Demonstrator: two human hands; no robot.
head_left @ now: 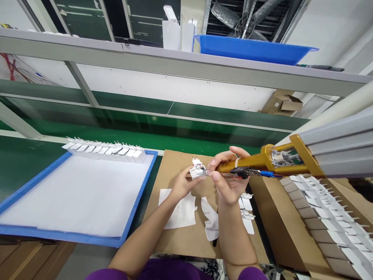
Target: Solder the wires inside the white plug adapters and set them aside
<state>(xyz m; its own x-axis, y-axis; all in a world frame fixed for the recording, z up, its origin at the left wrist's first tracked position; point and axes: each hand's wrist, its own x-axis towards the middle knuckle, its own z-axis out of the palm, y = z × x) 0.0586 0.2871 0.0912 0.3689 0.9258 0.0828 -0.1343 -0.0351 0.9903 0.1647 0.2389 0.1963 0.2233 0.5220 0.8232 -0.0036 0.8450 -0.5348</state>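
Observation:
My left hand (185,182) pinches a small white plug adapter (198,171) with metal pins; its housing is open and reddish and dark parts show inside. The fingers of my right hand (230,179) close around the front end of a gold-coloured hand tool (244,162), thumb in front. The tool's narrow metal tip meets the adapter or lies right beside it; I cannot tell which. A black and red switch-like part with a blue lead (266,174) runs along the tool. Below my hands lie a white paper sheet (180,210) and a crumpled white cloth (211,221) on brown cardboard (166,243).
On the left, a blue-rimmed tray (136,198) lined with white bears a row of white adapters (107,149). More adapters (329,217) stand in a row at right by a cardboard box (271,217). Several white pieces (247,214) lie beside my right forearm. A blue bin (250,48) sits on the shelf.

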